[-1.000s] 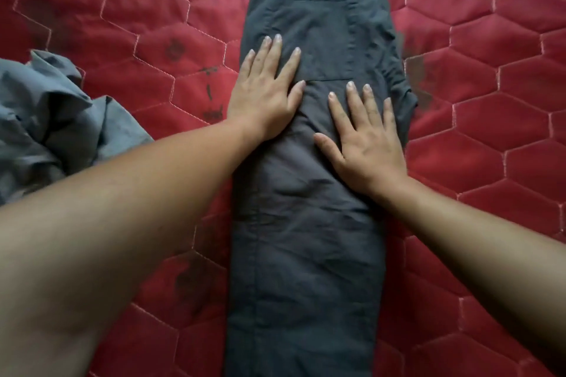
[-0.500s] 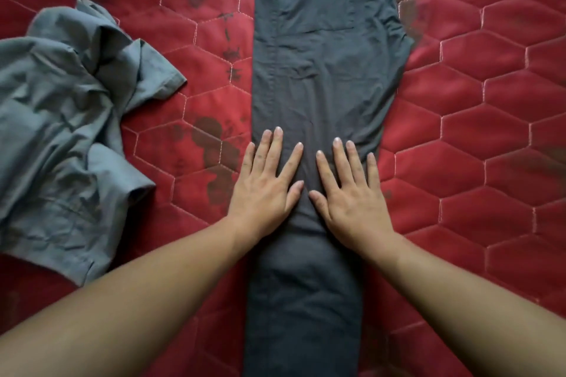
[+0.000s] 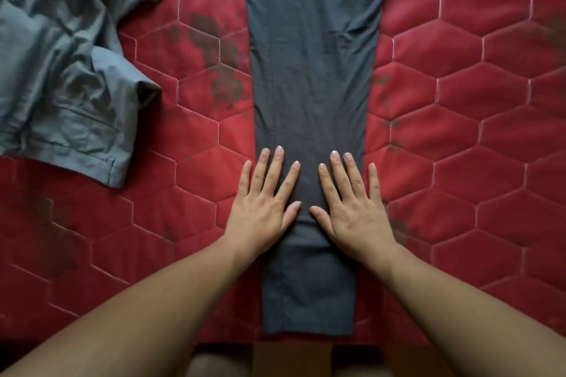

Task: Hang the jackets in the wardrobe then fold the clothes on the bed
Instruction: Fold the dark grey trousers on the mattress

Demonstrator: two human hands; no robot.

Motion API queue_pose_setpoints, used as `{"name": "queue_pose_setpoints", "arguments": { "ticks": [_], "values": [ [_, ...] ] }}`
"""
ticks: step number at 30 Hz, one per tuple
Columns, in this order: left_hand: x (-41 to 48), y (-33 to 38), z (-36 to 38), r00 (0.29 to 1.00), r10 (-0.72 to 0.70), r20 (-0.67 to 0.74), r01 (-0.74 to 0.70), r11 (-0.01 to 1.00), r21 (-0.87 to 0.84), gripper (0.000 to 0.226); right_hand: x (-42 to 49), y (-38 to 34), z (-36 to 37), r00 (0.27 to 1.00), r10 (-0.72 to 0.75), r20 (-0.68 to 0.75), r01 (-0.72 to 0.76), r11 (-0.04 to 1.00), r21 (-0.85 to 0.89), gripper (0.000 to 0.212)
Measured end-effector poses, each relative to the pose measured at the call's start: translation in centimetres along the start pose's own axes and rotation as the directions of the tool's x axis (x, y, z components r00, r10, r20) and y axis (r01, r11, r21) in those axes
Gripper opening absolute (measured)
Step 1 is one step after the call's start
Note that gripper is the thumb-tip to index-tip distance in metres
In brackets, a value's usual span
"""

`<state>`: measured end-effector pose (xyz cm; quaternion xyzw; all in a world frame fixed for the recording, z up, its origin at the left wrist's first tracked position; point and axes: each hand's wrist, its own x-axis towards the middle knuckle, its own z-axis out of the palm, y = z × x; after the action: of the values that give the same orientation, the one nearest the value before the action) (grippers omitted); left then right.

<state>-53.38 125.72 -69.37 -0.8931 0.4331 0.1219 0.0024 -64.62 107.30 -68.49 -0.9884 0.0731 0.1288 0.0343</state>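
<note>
My read: fingers (image 3: 275, 170) on left hand (image 3: 263, 208) and right hand (image 3: 355, 211) flat, splayed, gripping nothing, pressing dark trousers (image 3: 312, 70) laid mid-bed (image 3: 459, 131), hem at near edge. Risk: uneven push rucks the stacked legs, so the fold goes crooked. Grey shirt (image 3: 61, 55) far left, unfolded.

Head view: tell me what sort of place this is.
Likely a bedroom: a red quilted bed cover fills the view, with dark trousers laid flat on it and a crumpled grey garment beside them.

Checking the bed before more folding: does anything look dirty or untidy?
Dark blotchy stains mark the red quilted bedcover left of the long dark grey trousers, fewer on their right. A crumpled grey-blue shirt lies unfolded at upper left.
</note>
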Motion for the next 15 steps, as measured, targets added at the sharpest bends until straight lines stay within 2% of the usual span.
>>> {"name": "queue_pose_setpoints", "arguments": {
  "ticks": [6, 9, 15],
  "values": [
    [-7.2, 1.0, 1.0, 0.991, 0.121, 0.062, -0.122, 0.993, 0.007, 0.077, -5.4, -2.1, 1.4, 1.000, 0.007, 0.010, -0.007, 1.000, 0.013, 0.081],
    [-9.8, 1.8, 1.3, 0.993, 0.091, 0.081, -0.092, 0.996, 0.018, 0.078, -7.5, -3.1, 2.1, 1.000, 0.005, 0.008, -0.005, 1.000, 0.017, 0.082],
    [-13.9, 3.8, 2.1, 0.993, 0.022, 0.116, -0.027, 0.999, 0.039, 0.082, -12.5, -3.5, 3.4, 0.990, -0.134, 0.054, 0.134, 0.991, 0.003, 0.081]
  ]
}}
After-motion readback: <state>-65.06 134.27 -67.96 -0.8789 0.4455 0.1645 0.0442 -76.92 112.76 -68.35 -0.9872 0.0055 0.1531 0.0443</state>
